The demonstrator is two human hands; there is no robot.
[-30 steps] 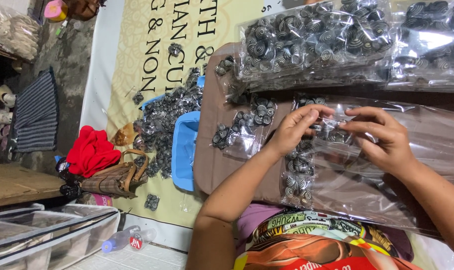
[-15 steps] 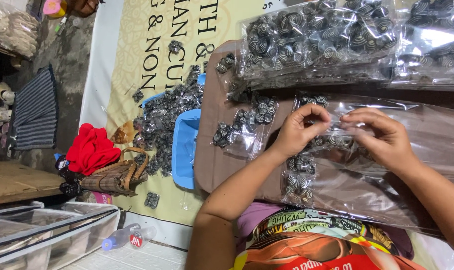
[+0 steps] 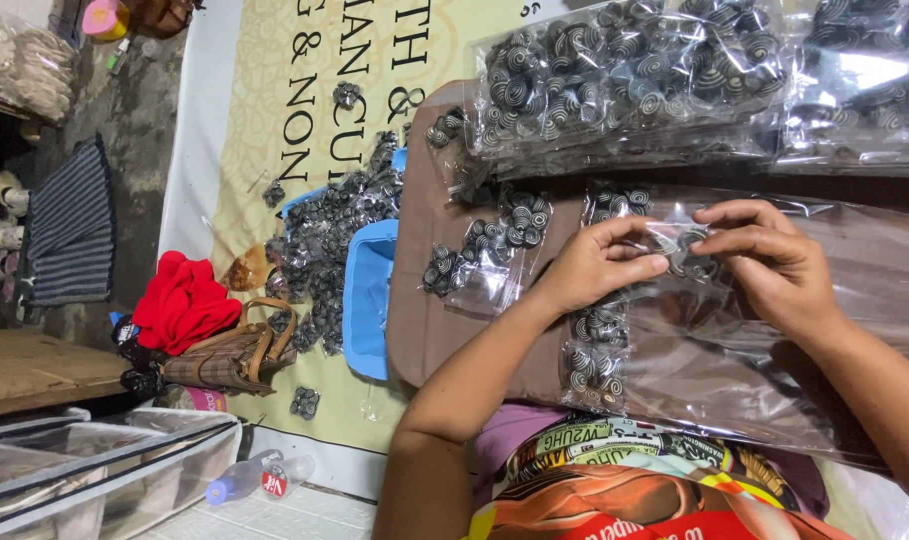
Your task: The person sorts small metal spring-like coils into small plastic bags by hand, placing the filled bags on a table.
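Nearest the camera, the person's lap shows a bright printed garment (image 3: 615, 490) in orange, yellow and green. Just beyond it, both forearms reach over a brown flat worktop (image 3: 425, 320). The left hand (image 3: 595, 265) has its grip closed, thumb and fingers pinched on a small clear plastic bag of black-and-white spiral-patterned round pieces (image 3: 687, 252). The right hand (image 3: 775, 265) meets it from the other side, its grip also closed on the same small bag, fingertips close to those of the left hand. The bag is held just above a loose sheet of clear plastic film (image 3: 735, 370) that lies over the worktop.

Below the left wrist lies another small filled bag (image 3: 595, 355), and to the left of the hands two more small packets of spiral pieces (image 3: 495, 250) rest on the worktop.

Farther off, a large clear bag packed with many spiral pieces (image 3: 625, 80) lies across the far edge. Beside the worktop on the floor sit a blue plastic tray (image 3: 367, 300), a heap of loose packets (image 3: 325, 250), a cream printed banner (image 3: 275, 120), a tan woven handbag (image 3: 235, 350) and a red cloth (image 3: 180, 300).
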